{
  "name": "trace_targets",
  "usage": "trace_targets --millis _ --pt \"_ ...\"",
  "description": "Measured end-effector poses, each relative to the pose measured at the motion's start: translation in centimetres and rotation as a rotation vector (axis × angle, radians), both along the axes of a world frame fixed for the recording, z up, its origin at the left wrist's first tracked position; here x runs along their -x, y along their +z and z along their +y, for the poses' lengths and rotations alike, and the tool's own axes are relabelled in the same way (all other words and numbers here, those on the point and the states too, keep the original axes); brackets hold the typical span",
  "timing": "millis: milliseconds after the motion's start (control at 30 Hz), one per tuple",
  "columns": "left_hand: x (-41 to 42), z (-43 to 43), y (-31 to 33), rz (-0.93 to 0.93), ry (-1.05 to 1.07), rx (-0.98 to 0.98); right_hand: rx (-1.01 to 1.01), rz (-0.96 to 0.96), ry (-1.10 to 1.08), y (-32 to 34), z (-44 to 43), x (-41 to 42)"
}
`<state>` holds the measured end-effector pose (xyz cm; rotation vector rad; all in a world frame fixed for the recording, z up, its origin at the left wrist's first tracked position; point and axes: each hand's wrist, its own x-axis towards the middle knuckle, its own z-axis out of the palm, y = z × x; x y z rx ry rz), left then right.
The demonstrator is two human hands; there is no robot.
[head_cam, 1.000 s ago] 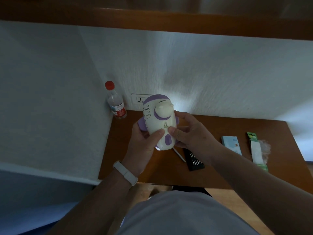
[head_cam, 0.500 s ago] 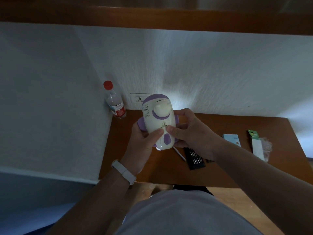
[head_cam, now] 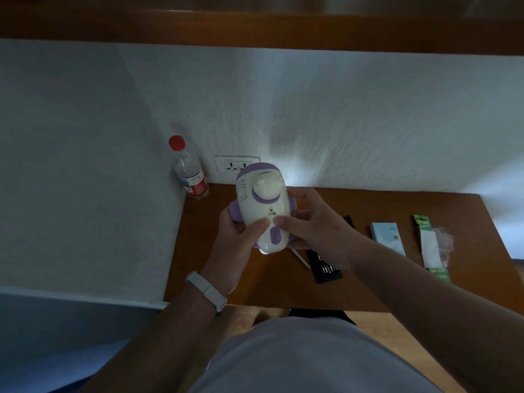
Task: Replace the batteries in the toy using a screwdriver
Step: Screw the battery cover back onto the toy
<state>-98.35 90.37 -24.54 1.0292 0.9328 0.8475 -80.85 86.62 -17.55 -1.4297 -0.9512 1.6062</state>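
1. Your left hand (head_cam: pixel 238 245) grips the toy (head_cam: pixel 263 205) from its left side, thumb on the cream shell.
2. Your right hand (head_cam: pixel 314 225) grips its right side, the two thumbs close together.
3. The toy stands upright between both hands, above the bench (head_cam: pixel 368 290).
4. A black bit case (head_cam: pixel 326 268) lies on the bench under your right wrist.

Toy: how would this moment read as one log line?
toy held above desk | left hand grips toy | right hand grips toy | black tool case on desk
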Motion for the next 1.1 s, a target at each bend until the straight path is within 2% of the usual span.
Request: trace_targets --millis 367,533,733,1000,1100 --pt "0.6 -0.2 -3.1 0.069 -0.008 0.085 0.02 -0.008 -0.037 -3.8 -0.9 0.5" --pt "0.5 -0.5 -5.2 0.106 -0.056 0.206 0.117 0.051 -0.076 -6.7 -1.5 0.4" --pt "0.6 -1.3 -7.0 0.156 -0.104 0.305 0.149 0.027 -0.067 -10.1 -2.3 0.3" --pt "0.5 -2.0 -8.1 0.144 0.001 0.343 0.137 -0.104 0.021 -13.0 -2.0 -0.1" --pt "0.3 -2.1 -8.3 0.139 0.021 0.338 0.106 -0.236 0.067 -13.6 -1.9 -1.0"
